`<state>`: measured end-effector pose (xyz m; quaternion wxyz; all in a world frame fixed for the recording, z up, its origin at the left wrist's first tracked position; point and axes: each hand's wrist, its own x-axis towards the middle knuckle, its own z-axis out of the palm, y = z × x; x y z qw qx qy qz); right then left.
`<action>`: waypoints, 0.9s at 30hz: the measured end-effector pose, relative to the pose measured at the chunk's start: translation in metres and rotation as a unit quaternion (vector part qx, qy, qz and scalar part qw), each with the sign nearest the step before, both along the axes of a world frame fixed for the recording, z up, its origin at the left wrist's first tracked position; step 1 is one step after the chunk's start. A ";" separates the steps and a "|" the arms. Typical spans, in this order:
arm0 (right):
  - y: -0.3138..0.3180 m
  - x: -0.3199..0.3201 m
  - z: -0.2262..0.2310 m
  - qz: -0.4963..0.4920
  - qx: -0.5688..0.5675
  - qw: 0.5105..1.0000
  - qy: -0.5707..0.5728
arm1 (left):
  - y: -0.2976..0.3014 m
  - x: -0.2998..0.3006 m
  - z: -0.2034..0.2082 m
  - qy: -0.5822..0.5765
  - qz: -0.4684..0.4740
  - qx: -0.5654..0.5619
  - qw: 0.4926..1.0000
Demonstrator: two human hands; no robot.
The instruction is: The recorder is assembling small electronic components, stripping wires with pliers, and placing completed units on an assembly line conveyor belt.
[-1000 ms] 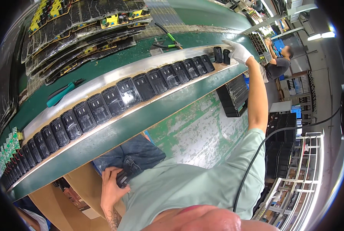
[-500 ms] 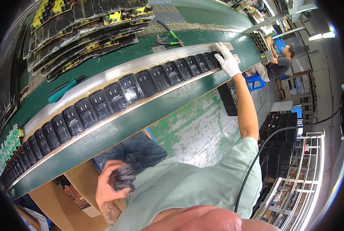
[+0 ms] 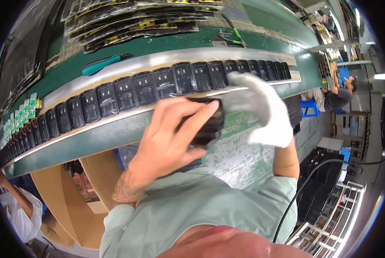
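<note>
My bare left hand [image 3: 168, 133] is closed around a small stack of black plastic housings [image 3: 208, 124], held just over the bench's near edge. The fingers hide part of the stack. My right hand [image 3: 270, 114], in a white glove, is to the right of that stack and blurred by motion. Its fingers look spread, with nothing visible in them, and their tips overlap the row of black housings [image 3: 123, 93] in the picture. That long row stands side by side along a pale metal strip [image 3: 158, 59] on the green bench [image 3: 132, 124].
Stacked trays of circuit boards [image 3: 145, 31] lie behind the row, near a teal-handled tool [image 3: 101, 65] and green-handled cutters [image 3: 233, 35]. Small green boards [image 3: 24, 115] with red wires stand at the left end. Below is a cardboard box [image 3: 59, 189]. Other people sit at either side.
My left hand has risen from my lap to the bench edge with the housings. My right hand has left the row's right end and come back toward the left hand. The view has shifted.
</note>
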<state>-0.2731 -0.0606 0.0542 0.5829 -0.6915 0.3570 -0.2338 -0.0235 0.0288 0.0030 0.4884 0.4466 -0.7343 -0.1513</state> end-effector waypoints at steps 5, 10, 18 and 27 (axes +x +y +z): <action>0.019 0.034 -0.015 -0.082 -0.037 0.995 0.033 | -0.022 -0.025 0.003 -0.096 -0.015 -0.050 0.994; 0.018 0.032 -0.035 -0.049 -0.173 0.984 0.019 | -0.022 -0.035 0.010 -0.196 -0.002 -0.016 0.981; 0.025 -0.003 -0.046 -0.114 0.001 0.990 0.079 | -0.030 -0.064 -0.006 -0.162 -0.012 -0.111 0.980; -0.028 -0.102 -0.007 -0.441 -0.206 0.867 0.112 | -0.018 -0.037 -0.045 0.109 -0.164 0.022 0.980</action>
